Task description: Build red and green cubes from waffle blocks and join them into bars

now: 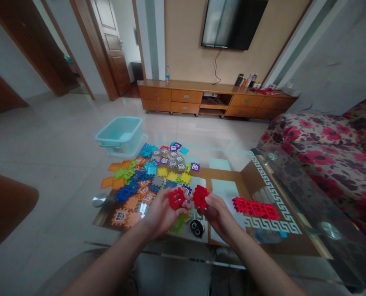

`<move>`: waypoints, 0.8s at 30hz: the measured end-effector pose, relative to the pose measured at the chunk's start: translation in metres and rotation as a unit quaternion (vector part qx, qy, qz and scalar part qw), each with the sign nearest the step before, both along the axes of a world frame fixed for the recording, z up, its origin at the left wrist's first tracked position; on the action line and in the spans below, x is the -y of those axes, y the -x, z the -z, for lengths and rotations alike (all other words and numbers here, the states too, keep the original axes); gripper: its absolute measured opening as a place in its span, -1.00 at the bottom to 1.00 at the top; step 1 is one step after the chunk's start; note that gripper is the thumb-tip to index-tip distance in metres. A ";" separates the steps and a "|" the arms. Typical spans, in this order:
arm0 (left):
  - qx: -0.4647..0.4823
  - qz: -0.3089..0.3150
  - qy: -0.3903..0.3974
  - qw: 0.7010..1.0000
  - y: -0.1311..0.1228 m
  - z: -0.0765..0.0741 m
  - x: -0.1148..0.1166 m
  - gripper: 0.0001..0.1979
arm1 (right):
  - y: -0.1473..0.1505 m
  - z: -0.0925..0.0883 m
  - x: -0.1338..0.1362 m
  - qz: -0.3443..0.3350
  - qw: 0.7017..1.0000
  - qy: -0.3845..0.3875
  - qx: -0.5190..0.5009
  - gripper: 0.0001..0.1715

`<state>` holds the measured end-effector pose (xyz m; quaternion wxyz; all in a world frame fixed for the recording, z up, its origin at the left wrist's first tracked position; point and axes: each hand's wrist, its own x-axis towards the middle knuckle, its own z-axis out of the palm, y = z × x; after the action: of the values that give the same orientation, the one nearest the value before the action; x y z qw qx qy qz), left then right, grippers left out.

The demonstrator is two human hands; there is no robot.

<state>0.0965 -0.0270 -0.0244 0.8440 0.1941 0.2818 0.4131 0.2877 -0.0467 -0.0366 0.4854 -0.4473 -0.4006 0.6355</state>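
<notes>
Okay, left hand (pixel 159 213) was clamped on the first red tile (pixel 176 198), with its fingers curled round the tile's edge. Right hand (pixel 216 213) gripped the second red tile (pixel 200 196). The tiles sat just beside each other between the hands; couldn't tell if they were touching. A red strip (pixel 256 208) of joined tiles lay on the glass table (pixel 293 242), just right of the right hand. The pile of coloured tiles (pixel 148 176) spread ahead of the left hand, with the teal tub (pixel 119 133) beyond it. A black object (pixel 196 228) lay between the wrists.

Television (pixel 232 22) cropped at top, sofa (pixel 333 139) cut off right, red tile (pixel 176 198) partly hidden by left hand (pixel 159 213)
</notes>
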 end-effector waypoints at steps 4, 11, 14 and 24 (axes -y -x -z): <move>-0.043 -0.013 -0.002 0.999 -0.005 0.005 0.001 -0.74 | 0.000 0.002 0.004 0.016 0.966 -0.141 0.217 -0.57; -0.078 -0.017 -0.011 0.997 -0.008 0.006 0.013 -0.79 | 0.003 -0.006 0.012 0.036 0.906 -0.253 0.337 -0.57; -0.069 -0.008 0.024 0.997 -0.008 0.009 0.012 -0.84 | 0.002 -0.006 0.011 0.038 0.900 -0.264 0.346 -0.56; -0.054 0.011 -0.022 0.998 -0.004 0.006 0.009 -0.77 | -0.003 -0.014 0.012 0.033 0.852 -0.327 0.407 -0.44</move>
<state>0.1009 -0.0358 -0.0304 0.8278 0.2376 0.3154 0.3985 0.2910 -0.0585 -0.0226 0.4176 -0.4941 -0.7323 0.2127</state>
